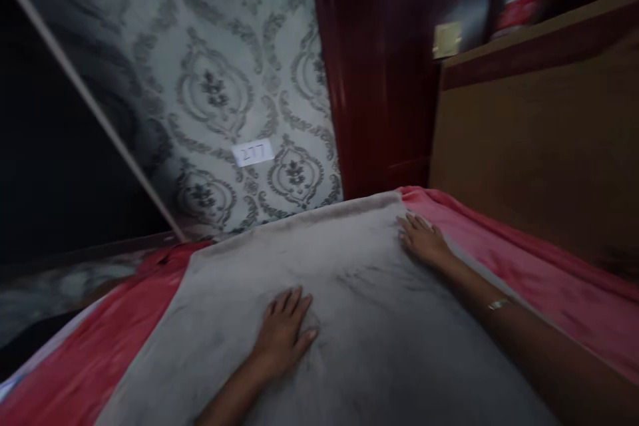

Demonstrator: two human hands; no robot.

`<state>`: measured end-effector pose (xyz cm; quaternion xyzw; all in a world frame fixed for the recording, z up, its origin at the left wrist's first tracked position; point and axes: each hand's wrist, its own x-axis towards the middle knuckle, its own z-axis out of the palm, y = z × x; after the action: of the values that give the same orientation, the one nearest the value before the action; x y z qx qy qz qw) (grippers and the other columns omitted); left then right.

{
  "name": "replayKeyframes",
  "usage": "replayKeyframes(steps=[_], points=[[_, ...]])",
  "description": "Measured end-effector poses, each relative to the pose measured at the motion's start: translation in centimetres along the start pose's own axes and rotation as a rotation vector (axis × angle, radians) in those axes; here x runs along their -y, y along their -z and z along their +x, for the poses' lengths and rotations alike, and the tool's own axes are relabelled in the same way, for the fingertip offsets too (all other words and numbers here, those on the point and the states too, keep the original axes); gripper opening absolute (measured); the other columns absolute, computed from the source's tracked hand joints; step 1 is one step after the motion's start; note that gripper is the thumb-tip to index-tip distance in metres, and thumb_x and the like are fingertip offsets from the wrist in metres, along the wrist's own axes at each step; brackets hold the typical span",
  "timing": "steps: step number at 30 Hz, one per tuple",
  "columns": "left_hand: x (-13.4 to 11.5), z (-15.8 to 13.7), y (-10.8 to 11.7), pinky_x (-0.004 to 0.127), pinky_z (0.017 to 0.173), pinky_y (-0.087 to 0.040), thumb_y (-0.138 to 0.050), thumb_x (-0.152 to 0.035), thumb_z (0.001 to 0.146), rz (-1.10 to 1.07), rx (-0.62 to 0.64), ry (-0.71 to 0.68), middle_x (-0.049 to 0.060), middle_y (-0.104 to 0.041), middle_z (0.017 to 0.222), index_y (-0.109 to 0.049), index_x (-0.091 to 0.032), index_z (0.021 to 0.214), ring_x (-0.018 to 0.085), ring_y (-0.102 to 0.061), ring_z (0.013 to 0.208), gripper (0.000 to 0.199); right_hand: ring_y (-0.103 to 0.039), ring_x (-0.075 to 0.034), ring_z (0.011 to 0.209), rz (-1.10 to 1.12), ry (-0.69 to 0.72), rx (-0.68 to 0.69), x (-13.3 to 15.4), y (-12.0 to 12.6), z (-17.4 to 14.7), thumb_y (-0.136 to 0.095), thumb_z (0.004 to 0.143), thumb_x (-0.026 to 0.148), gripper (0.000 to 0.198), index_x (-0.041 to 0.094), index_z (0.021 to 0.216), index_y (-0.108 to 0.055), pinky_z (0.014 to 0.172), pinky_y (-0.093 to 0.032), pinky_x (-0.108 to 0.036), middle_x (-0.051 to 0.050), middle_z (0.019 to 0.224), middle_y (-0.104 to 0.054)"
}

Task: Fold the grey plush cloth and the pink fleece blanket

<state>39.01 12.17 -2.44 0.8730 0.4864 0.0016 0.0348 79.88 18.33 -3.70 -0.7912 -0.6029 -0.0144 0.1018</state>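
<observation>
Pictured spread wide across the foreground: grey cloth [349, 339], lightly creased between two hands and stretching to a far edge just before the wall [219, 86]. Seen touching it left of the middle with the left hand [283, 338], laid palm down, with fingers slightly apart and thumb angled out to the right, clasping nothing. Shown reaching farther with the right hand [424, 241], also palm down on the cloth near its far right corner, with fingers spread a little and likewise gripping nothing. Worn at the right wrist: a bracelet [498, 305], pale and shiny.

Flanked at left by red cloth [124, 326] and at right by pink cloth [529, 259] with darker red patches and border, just beside the right hand. Fixed beyond, on the patterned wall: a paper [253, 152] marked "277". Glimpsed to the right of that: a dark red panel [369, 80], a pale switch [447, 40], a brown board [534, 146] and, above its edge, a blurred red-and-white object [524, 0]. Framed at far left by a dark surface [60, 140] with a light, slanting edge.
</observation>
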Motion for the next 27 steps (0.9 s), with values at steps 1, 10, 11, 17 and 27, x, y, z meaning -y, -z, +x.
replayKeyframes(steps=[1, 10, 11, 17, 27], points=[[-0.5, 0.6, 1.2, 0.054, 0.118, -0.034, -0.046, -0.051, 0.096, -0.032, 0.017, -0.003, 0.009, -0.039, 0.162, -0.048, -0.027, 0.151, 0.033, -0.038, 0.147, 0.060, -0.016, -0.029, 0.154, 0.024, 0.128, 0.024, 1.8, -0.3, 0.3, -0.025, 0.101, 0.040, 0.061, 0.025, 0.160, -0.031, 0.120, -0.022, -0.058, -0.007, 0.168, -0.016], [2.4, 9.3, -0.1, 0.061, 0.123, -0.017, -0.030, -0.057, 0.100, -0.089, -0.040, -0.031, 0.009, -0.025, 0.168, -0.032, -0.027, 0.158, 0.031, -0.019, 0.155, 0.065, -0.020, -0.033, 0.153, 0.078, 0.477, 0.104, 9.2, -7.4, 0.6, -0.024, 0.093, 0.061, 0.072, 0.032, 0.158, -0.036, 0.120, -0.020, -0.063, -0.003, 0.166, -0.025], [3.5, 9.5, -0.7, 0.060, 0.124, -0.016, -0.029, -0.058, 0.100, -0.088, -0.038, -0.023, 0.008, -0.026, 0.168, -0.032, -0.028, 0.158, 0.030, -0.019, 0.155, 0.065, -0.021, -0.033, 0.152, 0.094, 0.479, 0.086, 8.8, -8.0, 0.7, -0.024, 0.093, 0.062, 0.072, 0.032, 0.157, -0.037, 0.120, -0.021, -0.063, -0.003, 0.165, -0.027], [14.8, 6.5, 0.4, 0.054, 0.126, -0.011, -0.032, -0.057, 0.100, -0.023, -0.041, 0.370, 0.001, -0.023, 0.169, -0.034, -0.032, 0.157, 0.025, -0.018, 0.156, 0.063, -0.023, -0.033, 0.151, 0.139, 0.483, 0.023, 7.2, -10.2, 1.6, -0.025, 0.090, 0.066, 0.075, 0.034, 0.156, -0.040, 0.119, -0.026, -0.060, -0.006, 0.164, -0.030], [26.4, 0.8, 0.6, 0.060, 0.123, -0.017, -0.024, -0.050, 0.101, -0.033, -0.106, 0.739, 0.004, -0.023, 0.168, -0.030, -0.027, 0.160, 0.030, -0.018, 0.156, 0.063, -0.027, -0.024, 0.150, 0.173, 0.487, -0.035, 3.7, -12.8, 4.9, -0.019, 0.085, 0.078, 0.081, 0.042, 0.154, -0.040, 0.116, -0.027, -0.049, -0.005, 0.162, -0.035]])
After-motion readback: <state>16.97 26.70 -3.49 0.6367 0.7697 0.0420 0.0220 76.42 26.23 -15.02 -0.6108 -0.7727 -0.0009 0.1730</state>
